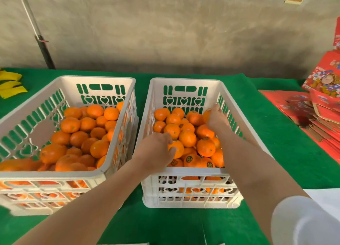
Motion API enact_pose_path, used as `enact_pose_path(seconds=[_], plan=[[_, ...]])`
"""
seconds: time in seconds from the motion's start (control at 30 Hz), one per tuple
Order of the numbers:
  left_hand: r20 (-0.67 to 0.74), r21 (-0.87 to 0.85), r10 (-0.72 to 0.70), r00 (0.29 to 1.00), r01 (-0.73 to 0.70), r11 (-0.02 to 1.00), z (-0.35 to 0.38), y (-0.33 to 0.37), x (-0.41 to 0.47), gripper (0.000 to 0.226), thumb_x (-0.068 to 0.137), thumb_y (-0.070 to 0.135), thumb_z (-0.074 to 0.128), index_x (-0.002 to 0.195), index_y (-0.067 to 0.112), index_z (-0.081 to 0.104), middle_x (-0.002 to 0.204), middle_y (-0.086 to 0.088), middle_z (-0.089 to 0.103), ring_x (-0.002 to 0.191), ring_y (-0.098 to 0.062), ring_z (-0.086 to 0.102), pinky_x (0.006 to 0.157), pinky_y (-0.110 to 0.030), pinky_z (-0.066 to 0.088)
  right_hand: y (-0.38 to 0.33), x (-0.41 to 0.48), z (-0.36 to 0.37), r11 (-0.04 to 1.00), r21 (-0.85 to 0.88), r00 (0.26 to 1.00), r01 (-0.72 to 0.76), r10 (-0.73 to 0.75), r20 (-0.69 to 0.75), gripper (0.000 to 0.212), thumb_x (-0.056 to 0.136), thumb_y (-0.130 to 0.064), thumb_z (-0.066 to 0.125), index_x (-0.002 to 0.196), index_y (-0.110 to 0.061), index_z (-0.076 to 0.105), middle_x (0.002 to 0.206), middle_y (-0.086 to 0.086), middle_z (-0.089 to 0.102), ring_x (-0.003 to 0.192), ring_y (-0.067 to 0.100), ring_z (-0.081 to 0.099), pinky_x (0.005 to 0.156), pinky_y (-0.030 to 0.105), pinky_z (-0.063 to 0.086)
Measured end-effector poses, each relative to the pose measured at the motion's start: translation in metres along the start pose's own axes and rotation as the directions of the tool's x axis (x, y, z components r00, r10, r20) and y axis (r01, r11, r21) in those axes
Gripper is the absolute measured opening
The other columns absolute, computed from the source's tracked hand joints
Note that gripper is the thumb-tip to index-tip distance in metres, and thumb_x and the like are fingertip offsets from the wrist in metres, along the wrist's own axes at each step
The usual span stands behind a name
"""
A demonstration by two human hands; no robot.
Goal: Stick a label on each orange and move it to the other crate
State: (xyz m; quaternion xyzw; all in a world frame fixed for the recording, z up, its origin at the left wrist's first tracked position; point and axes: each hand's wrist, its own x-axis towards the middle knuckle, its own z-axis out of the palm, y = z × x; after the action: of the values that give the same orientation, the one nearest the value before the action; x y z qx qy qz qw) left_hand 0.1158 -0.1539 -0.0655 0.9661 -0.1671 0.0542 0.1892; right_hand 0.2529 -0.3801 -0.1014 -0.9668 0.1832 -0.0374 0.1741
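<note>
Two white plastic crates stand side by side on green felt, both holding several oranges. My left hand [156, 150] reaches into the right crate [184, 170] near its front left and grips an orange [177, 148] on the pile. My right hand [217, 118] is deeper in the same crate, by the right wall, its fingers curled round another orange [206, 115]. Two oranges at the front of this crate carry round dark labels [189, 159]. The left crate [60, 173] is fuller; no labels show on its fruit.
Red printed cardboard boxes [323, 97] are stacked at the right side of the table. Yellow pieces [11, 84] lie at the far left edge. A dark pole [44, 51] leans against the grey wall behind. A white sleeve [303, 222] fills the lower right.
</note>
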Motion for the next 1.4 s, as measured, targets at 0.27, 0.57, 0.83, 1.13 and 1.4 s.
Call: enact_pose_path(seconds=[0.27,0.57,0.83,1.13,1.4], plan=[[-0.073,0.047,-0.010,0.997,0.013,0.999,-0.003,0.002,-0.004,0.024,0.094,0.035,0.049,0.098,0.015,0.062,0.087,-0.003,0.064,0.079,-0.018,0.059,0.069,-0.032,0.052,-0.049,-0.067,-0.061,0.822,0.396,0.872,0.408,-0.223,-0.436,0.044,0.088,-0.013,0.063,0.129,-0.005,0.049,0.130,0.011,0.052,0.121,0.024,0.047,0.101,0.032,0.039],[-0.241,0.010,0.043,0.970,-0.042,0.999,-0.002,0.001,-0.010,0.027,0.093,0.024,0.048,0.072,0.009,0.057,0.069,-0.005,0.058,0.063,-0.021,0.051,0.055,-0.032,0.039,-0.005,-0.262,-0.038,0.381,0.660,0.672,0.648,-0.693,-0.260,0.010,0.089,-0.013,0.060,0.082,-0.017,0.065,0.075,-0.012,0.062,0.066,0.007,0.056,0.061,0.018,0.043],[-0.299,0.009,0.079,0.951,-0.080,0.997,0.001,0.003,-0.045,0.031,0.099,0.031,0.040,0.090,0.009,0.061,0.076,-0.007,0.062,0.066,-0.022,0.054,0.056,-0.030,0.037,0.057,-0.301,0.067,0.857,0.114,0.565,0.503,-0.425,0.707,0.045,0.096,-0.036,0.047,0.137,-0.016,0.048,0.145,0.008,0.039,0.138,0.024,0.028,0.113,0.035,0.023],[-0.248,-0.305,0.127,0.960,-0.202,0.931,-0.001,-0.010,-0.077,0.032,0.094,0.022,0.057,0.121,0.006,0.056,0.110,-0.010,0.062,0.103,-0.019,0.057,0.084,-0.023,0.041,0.049,-0.311,0.081,0.811,0.073,0.522,0.580,-0.439,0.732,0.048,0.083,-0.050,0.058,0.126,-0.031,0.053,0.124,0.004,0.040,0.122,0.027,0.031,0.100,0.042,0.030],[-0.052,-0.248,0.180,0.982,-0.188,0.950,-0.003,-0.010,-0.080,0.048,0.087,0.009,0.062,0.132,0.009,0.046,0.129,-0.009,0.049,0.122,-0.024,0.044,0.107,-0.036,0.032,0.049,-0.315,0.084,0.850,0.180,0.651,0.496,-0.500,0.570,0.024,0.081,-0.025,0.065,0.105,-0.019,0.062,0.110,-0.001,0.052,0.104,0.018,0.048,0.093,0.032,0.040]])
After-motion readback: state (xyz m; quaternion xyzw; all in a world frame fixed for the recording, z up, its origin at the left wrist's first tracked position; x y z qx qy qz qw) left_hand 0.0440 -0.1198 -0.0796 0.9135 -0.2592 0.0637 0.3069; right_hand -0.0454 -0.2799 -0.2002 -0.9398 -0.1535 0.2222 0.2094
